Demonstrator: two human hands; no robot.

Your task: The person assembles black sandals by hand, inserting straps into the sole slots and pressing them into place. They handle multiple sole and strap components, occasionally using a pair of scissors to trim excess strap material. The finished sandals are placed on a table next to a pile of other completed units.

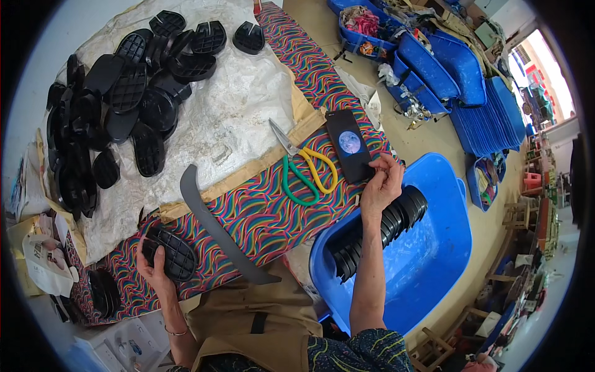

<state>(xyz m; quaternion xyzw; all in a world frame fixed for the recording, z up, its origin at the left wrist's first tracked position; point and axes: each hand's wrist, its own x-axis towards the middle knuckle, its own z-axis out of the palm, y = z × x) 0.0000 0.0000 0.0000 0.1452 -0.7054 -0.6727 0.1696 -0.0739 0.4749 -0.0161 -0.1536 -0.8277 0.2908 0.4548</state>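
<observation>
My left hand (158,268) is closed around a black shoe sole (177,255) at the table's near edge, its gridded side facing up. My right hand (383,181) has its fingers bent at the lower right corner of a black mobile phone (349,162), which lies on the table with a round picture lit on its screen. Between the hands, a curved dark grey strip (218,230) lies across the cloth, one end reaching past the table edge. Scissors (304,160) with one yellow and one green handle lie partly spread left of the phone.
A heap of black soles (130,93) covers the far left, on white sheeting (232,105) over a colourful patterned tablecloth (273,217). To the right, a blue tub (443,248) holds a row of black soles (396,217). More blue tubs (455,65) stand on the floor beyond.
</observation>
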